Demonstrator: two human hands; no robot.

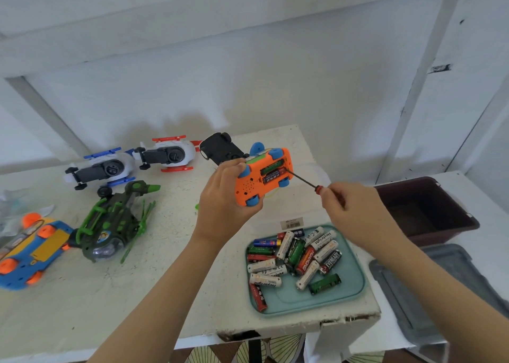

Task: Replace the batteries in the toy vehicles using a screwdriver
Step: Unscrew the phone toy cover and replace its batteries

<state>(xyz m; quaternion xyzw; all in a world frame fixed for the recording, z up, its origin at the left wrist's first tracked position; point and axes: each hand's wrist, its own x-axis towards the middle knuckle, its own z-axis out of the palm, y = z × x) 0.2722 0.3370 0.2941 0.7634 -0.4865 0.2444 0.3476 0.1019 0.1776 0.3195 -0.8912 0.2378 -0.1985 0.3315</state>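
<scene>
My left hand grips an orange toy car with blue wheels, held above the table with its underside facing me. Its battery compartment is open and batteries sit inside. My right hand pinches a small screwdriver by its red-and-black handle. The thin shaft points up and left, and its tip touches the edge of the open compartment. A teal tray below my hands holds several loose batteries.
Other toys lie on the white table: a blue and orange car, a green helicopter, two white planes and a black car. A brown bin and a grey lid sit to the right.
</scene>
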